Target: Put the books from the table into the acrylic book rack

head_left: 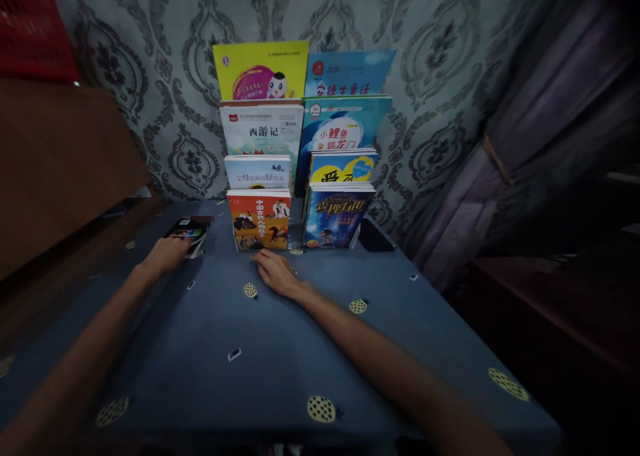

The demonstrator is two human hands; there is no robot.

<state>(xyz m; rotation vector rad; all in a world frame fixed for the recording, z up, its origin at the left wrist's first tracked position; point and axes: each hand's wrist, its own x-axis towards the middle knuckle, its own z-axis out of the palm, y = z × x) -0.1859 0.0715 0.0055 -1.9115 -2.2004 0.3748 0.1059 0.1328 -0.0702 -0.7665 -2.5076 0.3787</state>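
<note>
My left hand [169, 255] is at the left of the table, its fingers closed on the near edge of a dark-covered book [186, 228] lying flat. White page edges show at the book's right side. In the middle, my right hand [276, 273] rests on the tablecloth with its fingers loosely stretched out and nothing visible in them. Its fingertips are just below an orange book [260, 219] with Chinese writing, standing upright at the front of the left column; whether they touch it I cannot tell. A blue book [334, 217] stands at the front of the right column.
Behind the front books rise a white book [263, 131], a yellow book [263, 69] and several others in tiers. A black flat object [375, 236] lies right of them. The blue tablecloth [280, 349] has pineapple prints. A brown cardboard panel [60, 169] stands left; a purple curtain [480, 156] hangs right.
</note>
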